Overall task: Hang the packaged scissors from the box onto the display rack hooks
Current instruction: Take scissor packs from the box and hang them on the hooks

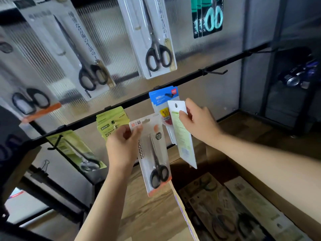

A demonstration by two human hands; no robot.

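Note:
My left hand (121,145) grips the top left corner of a white-and-orange scissors pack (152,153) with black-handled scissors, held below the black rack bar (173,85). My right hand (199,122) pinches the upper edge of a second pack (182,136), seen from its white-and-green back, in front of a hanging blue pack (163,98). An empty hook (215,72) sticks out of the bar to the upper right. The cardboard box (260,180) at the lower right holds several more scissors packs (217,206).
Yellow-green packs (111,122) hang on the bar left of my hands, and another (76,148) further left beside a bare hook (55,143). Large white packs (152,37) and teal-handled ones (208,16) hang on the row above. A wooden floor lies below.

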